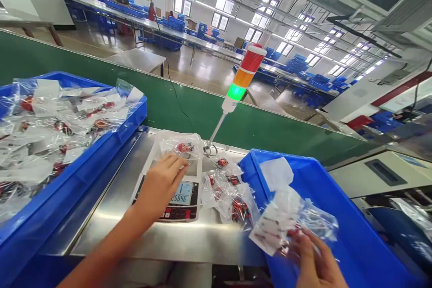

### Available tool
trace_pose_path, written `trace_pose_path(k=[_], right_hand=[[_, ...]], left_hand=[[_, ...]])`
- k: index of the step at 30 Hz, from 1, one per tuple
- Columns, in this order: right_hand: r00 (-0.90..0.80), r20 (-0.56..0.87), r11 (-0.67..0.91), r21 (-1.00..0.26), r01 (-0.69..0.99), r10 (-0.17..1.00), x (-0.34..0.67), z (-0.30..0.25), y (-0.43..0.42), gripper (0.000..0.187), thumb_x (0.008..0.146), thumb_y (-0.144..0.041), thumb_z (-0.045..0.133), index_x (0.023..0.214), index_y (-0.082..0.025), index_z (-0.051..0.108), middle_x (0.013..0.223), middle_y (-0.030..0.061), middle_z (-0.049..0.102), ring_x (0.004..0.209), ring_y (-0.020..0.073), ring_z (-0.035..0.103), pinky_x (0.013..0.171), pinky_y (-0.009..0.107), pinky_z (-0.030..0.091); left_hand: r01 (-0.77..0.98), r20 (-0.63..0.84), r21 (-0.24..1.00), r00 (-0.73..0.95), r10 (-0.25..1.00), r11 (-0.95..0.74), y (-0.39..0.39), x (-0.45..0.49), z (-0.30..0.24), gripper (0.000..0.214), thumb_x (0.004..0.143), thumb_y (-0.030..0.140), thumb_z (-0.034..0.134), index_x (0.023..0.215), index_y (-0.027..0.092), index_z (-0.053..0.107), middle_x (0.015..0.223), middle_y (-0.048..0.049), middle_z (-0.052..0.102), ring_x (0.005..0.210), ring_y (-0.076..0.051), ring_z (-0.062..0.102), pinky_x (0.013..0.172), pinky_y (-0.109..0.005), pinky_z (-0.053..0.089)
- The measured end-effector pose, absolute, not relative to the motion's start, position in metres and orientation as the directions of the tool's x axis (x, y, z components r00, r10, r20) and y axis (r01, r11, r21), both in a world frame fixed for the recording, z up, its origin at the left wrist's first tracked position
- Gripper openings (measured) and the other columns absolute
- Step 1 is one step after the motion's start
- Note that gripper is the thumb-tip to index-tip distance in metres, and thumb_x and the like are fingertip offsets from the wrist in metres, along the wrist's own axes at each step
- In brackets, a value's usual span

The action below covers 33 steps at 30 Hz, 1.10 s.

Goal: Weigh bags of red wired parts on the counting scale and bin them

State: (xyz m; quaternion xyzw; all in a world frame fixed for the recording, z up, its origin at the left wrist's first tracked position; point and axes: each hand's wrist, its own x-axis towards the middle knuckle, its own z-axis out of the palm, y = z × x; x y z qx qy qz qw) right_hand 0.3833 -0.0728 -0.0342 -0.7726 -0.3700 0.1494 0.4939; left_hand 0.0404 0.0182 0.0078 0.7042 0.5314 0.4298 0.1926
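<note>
My left hand [164,182] is over a digital counting scale [182,213], its fingers loosely bent and apparently holding nothing. Just beyond the fingertips, a clear plastic bag [184,147] with red and dark small parts lies on the weighing pan. Part of the lit display [182,193] shows a 1, though my hand hides its left side. At the right, my right hand [315,258] grips a clear plastic bag [278,220] with a printed white paper and small reddish parts. That bag hangs over the near left side of a blue bin [354,216].
Several bagged parts [232,193] lie on the steel table [135,238] beside the scale. A large blue bin [101,153] full of similar bags stands left. Behind the scale rises a signal tower [245,74] with its green section lit, before a green partition [182,103].
</note>
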Motion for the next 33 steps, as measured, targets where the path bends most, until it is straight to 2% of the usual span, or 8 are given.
trace_pose_path(k=[4, 8, 12, 18, 21, 24, 29, 33], right_hand=[[0.64, -0.06, -0.192, -0.972, 0.139, 0.766, 0.33, -0.018, -0.044, 0.071, 0.074, -0.071, 0.072, 0.12, -0.017, 0.069, 0.094, 0.0097, 0.08, 0.077, 0.0272, 0.076, 0.063, 0.038, 0.066], [0.518, -0.039, -0.08, -0.995, 0.056, 0.854, 0.295, -0.003, -0.015, 0.065, 0.078, -0.065, 0.073, 0.124, -0.019, 0.067, 0.104, 0.0096, 0.081, 0.083, 0.0253, 0.078, 0.067, 0.035, 0.065], [0.353, 0.231, 0.157, -0.962, 0.224, 0.907, 0.261, 0.009, 0.032, 0.048, 0.092, -0.056, 0.061, 0.124, -0.02, 0.068, 0.112, 0.01, 0.08, 0.091, 0.0238, 0.077, 0.08, 0.038, 0.063], [-0.238, 0.545, 0.559, -0.554, 0.617, 0.804, 0.202, 0.016, 0.11, 0.036, 0.104, -0.023, 0.04, 0.123, -0.024, 0.07, 0.12, 0.0081, 0.077, 0.109, 0.0228, 0.072, 0.104, 0.044, 0.053], [-0.581, 0.444, 0.724, -0.299, 0.622, 0.682, 0.187, 0.01, 0.12, 0.038, 0.098, -0.01, 0.05, 0.122, -0.03, 0.072, 0.125, 0.0047, 0.076, 0.127, 0.0265, 0.063, 0.121, 0.061, 0.034], [-0.665, 0.391, 0.77, -0.258, 0.584, 0.636, 0.204, 0.005, 0.097, 0.041, 0.097, -0.015, 0.056, 0.13, -0.036, 0.068, 0.138, 0.0016, 0.07, 0.139, 0.0282, 0.054, 0.122, 0.068, 0.028], [-0.278, 0.44, 0.452, -0.362, 0.815, 0.854, 0.323, 0.005, 0.017, 0.035, 0.101, -0.045, 0.049, 0.127, -0.035, 0.07, 0.133, 0.004, 0.072, 0.133, 0.03, 0.06, 0.117, 0.058, 0.041], [0.415, 0.227, -0.338, -0.31, 0.889, 0.881, 0.468, -0.018, -0.05, 0.057, 0.092, -0.067, 0.038, 0.115, -0.029, 0.074, 0.117, 0.0157, 0.077, 0.11, 0.0401, 0.071, 0.09, 0.061, 0.057]], left_hand=[[0.836, 0.489, 0.411, 0.135, 0.862, -0.364, 0.07, 0.041, 0.004, 0.024, 0.098, 0.014, 0.044, 0.102, 0.016, 0.067, 0.111, -0.0124, 0.068, 0.113, -0.028, 0.055, 0.099, -0.046, 0.05], [0.841, 0.483, 0.425, 0.102, 0.869, -0.335, 0.096, 0.049, -0.002, 0.024, 0.09, 0.006, 0.046, 0.082, 0.018, 0.065, 0.103, -0.0132, 0.069, 0.109, -0.029, 0.058, 0.095, -0.045, 0.051], [0.825, 0.498, 0.517, -0.072, 0.864, -0.23, 0.104, 0.024, 0.021, 0.016, 0.093, 0.015, 0.048, 0.084, 0.019, 0.061, 0.09, -0.0069, 0.07, 0.088, -0.022, 0.064, 0.079, -0.035, 0.053], [0.675, 0.517, 0.736, -0.613, 0.597, 0.055, 0.072, -0.061, 0.079, 0.015, 0.094, 0.03, 0.054, 0.098, 0.019, 0.062, 0.09, -0.0015, 0.071, 0.078, -0.019, 0.07, 0.073, -0.035, 0.051], [0.734, 0.613, 0.668, -0.637, 0.468, 0.123, 0.048, -0.096, 0.091, 0.023, 0.1, 0.033, 0.047, 0.103, 0.016, 0.062, 0.105, 0.0003, 0.069, 0.107, -0.022, 0.069, 0.079, -0.042, 0.042], [0.836, 0.707, 0.53, -0.528, 0.471, 0.141, 0.032, -0.115, 0.087, 0.031, 0.104, 0.036, 0.042, 0.106, 0.01, 0.058, 0.121, -0.0012, 0.065, 0.139, -0.034, 0.048, 0.076, -0.047, 0.031], [0.849, 0.67, 0.525, -0.462, 0.581, 0.07, 0.028, -0.094, 0.062, 0.032, 0.101, 0.047, 0.043, 0.103, 0.023, 0.065, 0.12, -0.0016, 0.068, 0.139, -0.031, 0.05, 0.089, -0.049, 0.043], [0.781, 0.554, 0.611, -0.31, 0.773, -0.125, 0.026, -0.045, 0.037, 0.028, 0.099, 0.046, 0.049, 0.101, 0.026, 0.069, 0.104, 0.0009, 0.074, 0.101, -0.023, 0.069, 0.087, -0.036, 0.053]])
